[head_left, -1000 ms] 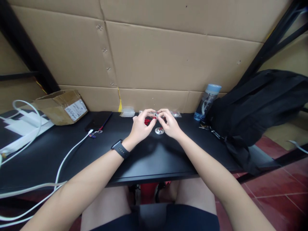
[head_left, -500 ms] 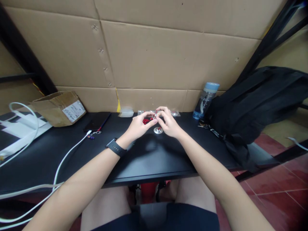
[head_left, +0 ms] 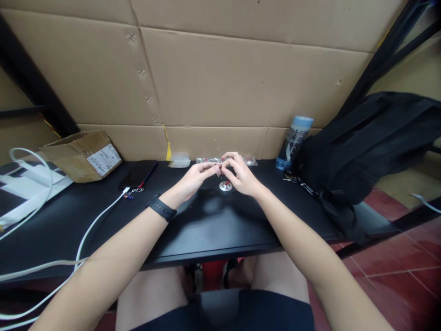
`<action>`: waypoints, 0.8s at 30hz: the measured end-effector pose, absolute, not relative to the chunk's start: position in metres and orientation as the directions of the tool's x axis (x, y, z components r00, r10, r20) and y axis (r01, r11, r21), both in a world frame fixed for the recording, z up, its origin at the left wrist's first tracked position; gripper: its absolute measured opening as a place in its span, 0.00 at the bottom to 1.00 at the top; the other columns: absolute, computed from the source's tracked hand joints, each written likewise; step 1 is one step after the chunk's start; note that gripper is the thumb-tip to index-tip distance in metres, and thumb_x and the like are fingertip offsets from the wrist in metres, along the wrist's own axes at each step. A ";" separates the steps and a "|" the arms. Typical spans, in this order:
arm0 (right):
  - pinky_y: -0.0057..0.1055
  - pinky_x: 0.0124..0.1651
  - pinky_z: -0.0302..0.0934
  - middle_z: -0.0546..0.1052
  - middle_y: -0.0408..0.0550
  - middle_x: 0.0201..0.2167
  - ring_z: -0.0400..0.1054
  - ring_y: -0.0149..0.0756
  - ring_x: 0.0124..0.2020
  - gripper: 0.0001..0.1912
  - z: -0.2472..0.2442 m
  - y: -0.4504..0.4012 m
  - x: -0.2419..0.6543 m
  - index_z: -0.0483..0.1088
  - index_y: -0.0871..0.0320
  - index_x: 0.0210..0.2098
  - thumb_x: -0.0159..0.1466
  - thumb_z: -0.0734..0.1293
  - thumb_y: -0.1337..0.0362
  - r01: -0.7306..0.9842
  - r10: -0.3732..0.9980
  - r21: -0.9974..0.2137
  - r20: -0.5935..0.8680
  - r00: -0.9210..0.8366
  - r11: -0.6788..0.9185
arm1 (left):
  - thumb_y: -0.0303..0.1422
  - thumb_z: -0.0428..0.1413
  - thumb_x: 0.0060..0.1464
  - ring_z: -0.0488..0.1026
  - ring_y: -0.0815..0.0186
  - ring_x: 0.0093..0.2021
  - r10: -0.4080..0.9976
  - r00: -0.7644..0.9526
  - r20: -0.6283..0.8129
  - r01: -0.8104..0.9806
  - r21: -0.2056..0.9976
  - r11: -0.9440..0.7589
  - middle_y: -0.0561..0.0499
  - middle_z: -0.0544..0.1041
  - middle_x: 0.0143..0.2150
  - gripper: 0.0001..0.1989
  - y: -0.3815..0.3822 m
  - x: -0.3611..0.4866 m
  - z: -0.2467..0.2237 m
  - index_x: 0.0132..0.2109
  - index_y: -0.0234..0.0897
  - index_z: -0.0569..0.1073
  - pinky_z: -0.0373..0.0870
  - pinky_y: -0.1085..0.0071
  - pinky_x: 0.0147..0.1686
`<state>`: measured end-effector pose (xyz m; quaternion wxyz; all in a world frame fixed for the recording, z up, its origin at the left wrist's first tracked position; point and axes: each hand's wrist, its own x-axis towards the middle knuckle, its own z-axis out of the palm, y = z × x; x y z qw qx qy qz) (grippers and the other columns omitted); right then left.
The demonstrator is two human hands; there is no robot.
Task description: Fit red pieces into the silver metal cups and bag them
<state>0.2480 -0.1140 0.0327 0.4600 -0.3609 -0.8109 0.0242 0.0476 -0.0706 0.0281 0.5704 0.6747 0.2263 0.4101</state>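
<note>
My left hand (head_left: 197,178), with a dark watch (head_left: 161,208) on its wrist, has its thumb and fingers pinched together near the middle of the desk. My right hand (head_left: 241,174) meets it there, fingertips curled together. Between them shows a tiny bit of red and metal, too small to name. Just below the fingertips is a round, shiny metal disc (head_left: 225,186) with a red part rising from it. Behind the hands lie clear plastic packets (head_left: 250,162) with small items inside, partly covered by my fingers.
On the black desk (head_left: 213,234) are a cardboard box (head_left: 82,156), a dark phone (head_left: 138,174) with a white cable (head_left: 93,224), and a clear plastic case (head_left: 179,160). A water bottle (head_left: 292,143) and a black backpack (head_left: 372,147) stand right. Cardboard (head_left: 213,78) closes off the back.
My left hand has flattened, its fingers lower and straighter over the red pieces that showed under it before. My right hand stays nearly in place. The view has shifted slightly.
</note>
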 end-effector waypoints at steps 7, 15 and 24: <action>0.35 0.43 0.68 0.77 0.51 0.43 0.74 0.39 0.43 0.09 0.027 -0.110 0.246 0.78 0.55 0.42 0.68 0.69 0.58 0.402 0.673 -0.573 0.719 -0.171 0.714 | 0.44 0.68 0.52 0.77 0.61 0.46 0.814 0.484 0.321 -0.197 0.946 -0.256 0.46 0.82 0.43 0.22 -0.074 0.050 0.029 0.49 0.35 0.81 0.67 0.63 0.55; 0.36 0.44 0.67 0.81 0.50 0.38 0.75 0.40 0.41 0.09 0.021 -0.105 0.243 0.80 0.55 0.35 0.64 0.73 0.56 0.238 0.707 -0.675 0.702 -0.082 0.698 | 0.44 0.69 0.51 0.76 0.60 0.47 0.827 0.475 0.301 -0.241 0.948 -0.207 0.46 0.83 0.44 0.21 -0.074 0.053 0.025 0.48 0.37 0.82 0.65 0.62 0.58; 0.32 0.41 0.61 0.73 0.47 0.34 0.67 0.35 0.35 0.11 0.025 -0.107 0.240 0.70 0.57 0.34 0.72 0.63 0.60 0.468 0.670 -0.540 0.723 -0.168 0.700 | 0.44 0.66 0.55 0.74 0.61 0.47 0.801 0.512 0.311 -0.225 0.948 -0.224 0.46 0.81 0.43 0.19 -0.074 0.052 0.024 0.48 0.36 0.81 0.65 0.63 0.56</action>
